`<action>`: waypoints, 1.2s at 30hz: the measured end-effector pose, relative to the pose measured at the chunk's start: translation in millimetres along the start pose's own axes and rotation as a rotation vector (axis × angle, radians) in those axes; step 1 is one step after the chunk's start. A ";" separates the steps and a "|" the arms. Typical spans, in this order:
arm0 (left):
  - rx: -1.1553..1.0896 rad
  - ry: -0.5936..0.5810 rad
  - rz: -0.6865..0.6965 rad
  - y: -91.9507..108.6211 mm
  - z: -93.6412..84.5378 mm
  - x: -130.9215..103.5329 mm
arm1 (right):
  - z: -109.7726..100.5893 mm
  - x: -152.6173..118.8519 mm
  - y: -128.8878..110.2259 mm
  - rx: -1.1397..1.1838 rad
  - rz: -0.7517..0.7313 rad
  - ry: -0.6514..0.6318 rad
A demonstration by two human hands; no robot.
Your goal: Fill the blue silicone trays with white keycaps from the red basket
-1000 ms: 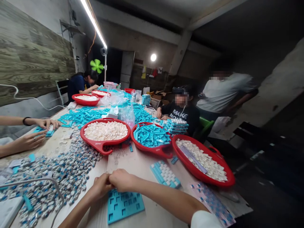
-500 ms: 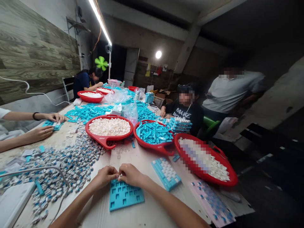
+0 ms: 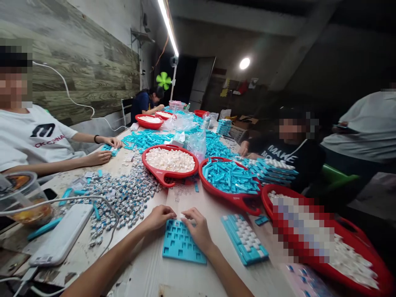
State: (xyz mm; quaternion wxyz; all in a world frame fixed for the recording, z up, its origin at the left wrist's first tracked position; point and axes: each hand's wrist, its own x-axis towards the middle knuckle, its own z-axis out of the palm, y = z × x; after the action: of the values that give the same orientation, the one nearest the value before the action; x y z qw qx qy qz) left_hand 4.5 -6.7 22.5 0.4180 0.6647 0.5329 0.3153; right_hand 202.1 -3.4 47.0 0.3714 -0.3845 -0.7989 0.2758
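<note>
A turquoise plate with rows of square holes lies flat on the table in front of me. My left hand is at its far left corner, thumb and fingers pinched together; what they hold, if anything, is hidden. Over the far edge of the plate, my right hand has its fingers bent and closed around a small white piece by the left fingertips. To the right lies a similar turquoise plate filled with white and turquoise caps.
Red baskets hold white pieces, turquoise pieces and more white pieces. Small grey-blue parts are heaped on the left, near a white power bank with a cable and a plastic cup. Co-workers sit on both sides.
The view has turned left, so the table things sit further right and a co-worker in a white shirt shows more fully. My right hand's fingers have spread slightly; both hands stay at the plate's far edge.
</note>
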 end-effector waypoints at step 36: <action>0.193 -0.029 -0.072 -8.8 16.1 -4.0 | 13.1 -14.5 1.6 -0.174 0.000 -0.151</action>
State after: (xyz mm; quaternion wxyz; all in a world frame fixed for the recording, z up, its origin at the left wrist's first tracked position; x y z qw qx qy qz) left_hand 13.6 -13.3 7.5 0.3708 0.6870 0.5780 0.2375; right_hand 198.4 -16.4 32.8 0.2754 -0.3933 -0.8456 0.2333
